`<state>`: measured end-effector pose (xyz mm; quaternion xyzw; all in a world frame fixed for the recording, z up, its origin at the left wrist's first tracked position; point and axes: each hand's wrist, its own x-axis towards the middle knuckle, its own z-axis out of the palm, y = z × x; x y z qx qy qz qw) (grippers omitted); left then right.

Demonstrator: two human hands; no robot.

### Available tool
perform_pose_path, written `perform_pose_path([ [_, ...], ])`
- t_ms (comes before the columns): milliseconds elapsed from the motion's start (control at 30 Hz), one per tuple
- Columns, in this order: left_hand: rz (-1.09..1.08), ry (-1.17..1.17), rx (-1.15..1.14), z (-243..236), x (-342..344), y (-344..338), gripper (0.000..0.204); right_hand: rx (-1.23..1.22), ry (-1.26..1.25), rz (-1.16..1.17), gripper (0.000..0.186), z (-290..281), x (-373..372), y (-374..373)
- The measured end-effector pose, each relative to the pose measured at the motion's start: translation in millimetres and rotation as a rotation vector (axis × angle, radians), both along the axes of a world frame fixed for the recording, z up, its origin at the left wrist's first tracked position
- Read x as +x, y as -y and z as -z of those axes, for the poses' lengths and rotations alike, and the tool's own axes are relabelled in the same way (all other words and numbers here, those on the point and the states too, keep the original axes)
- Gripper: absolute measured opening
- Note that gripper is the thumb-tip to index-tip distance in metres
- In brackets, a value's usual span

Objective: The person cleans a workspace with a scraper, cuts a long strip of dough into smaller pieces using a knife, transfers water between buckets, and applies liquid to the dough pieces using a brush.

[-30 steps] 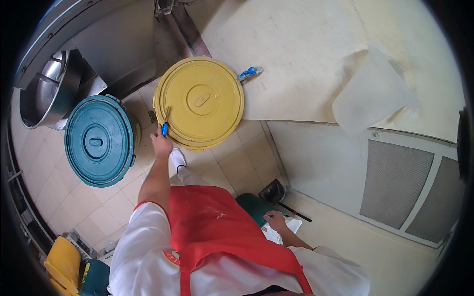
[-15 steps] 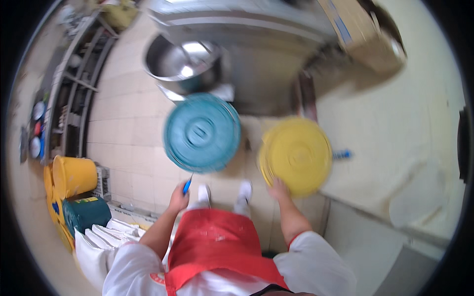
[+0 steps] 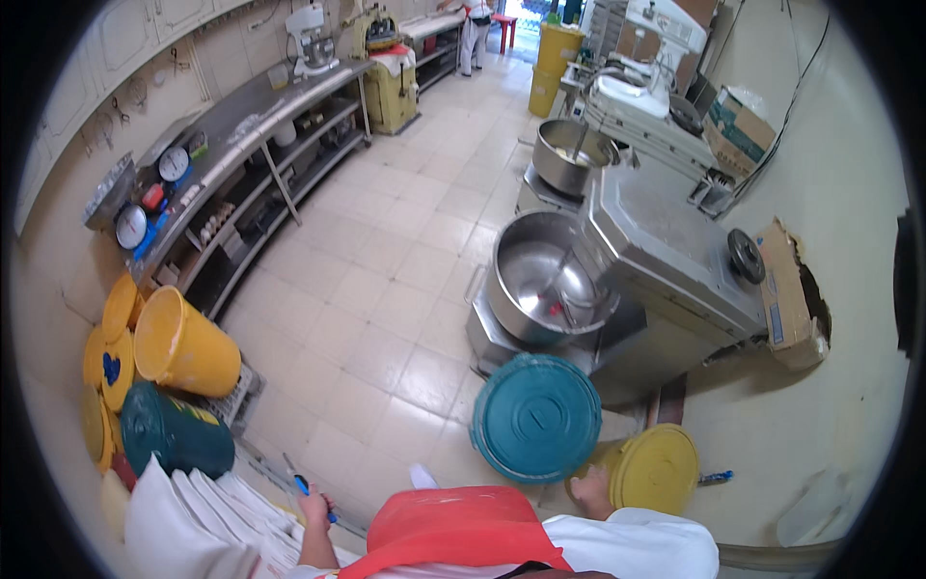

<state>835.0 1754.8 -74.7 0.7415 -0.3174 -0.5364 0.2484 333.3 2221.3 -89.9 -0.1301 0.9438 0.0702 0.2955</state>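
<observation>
In my left hand point(image 3: 313, 509), low at left near white sacks point(image 3: 183, 521), is a small blue-handled knife point(image 3: 301, 482), its thin blade pointing up and away. My fingers are closed around the handle. My right hand point(image 3: 591, 492) is at the near left rim of a round yellow lid point(image 3: 656, 470) on a yellow bin, fingers partly hidden against the edge. Just left of it stands a teal bin with a round teal lid point(image 3: 537, 418). My red apron point(image 3: 453, 531) covers the space between my hands.
Beyond the teal bin stands a large mixer with a steel bowl point(image 3: 540, 275), red bits inside. A steel counter point(image 3: 241, 121) with scales runs along the left wall. Yellow bins point(image 3: 188, 343) and a dark green bin point(image 3: 174, 429) stand at left. A person point(image 3: 476, 34) is far back.
The view has tilted up, showing more of the room. Both bins now appear lower and farther right. My left hand still holds the knife; my right hand stays at the yellow lid's rim.
</observation>
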Motion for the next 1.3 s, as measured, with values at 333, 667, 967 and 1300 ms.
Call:
perform_pose_path([
  [333, 0.177, -0.394, -0.134, -8, -270, 327, 0.032, -0.680, 0.080, -0.257, 0.057, -75, -59, 415],
  [667, -0.111, -0.264, 0.090, 9, -304, 562, 0.031, -0.959, 0.095, -0.860, 0.049, -212, -365, 898],
  [967, -0.101, -0.062, 0.249, 7, -392, 738, 0.027, -1.544, -0.918, -1.686, 0.042, -524, -483, 1237],
  [1300, 0.023, -0.322, 0.034, 4, -822, 1067, 0.016, -0.830, -0.070, -0.724, 0.062, -192, -910, 1388],
])
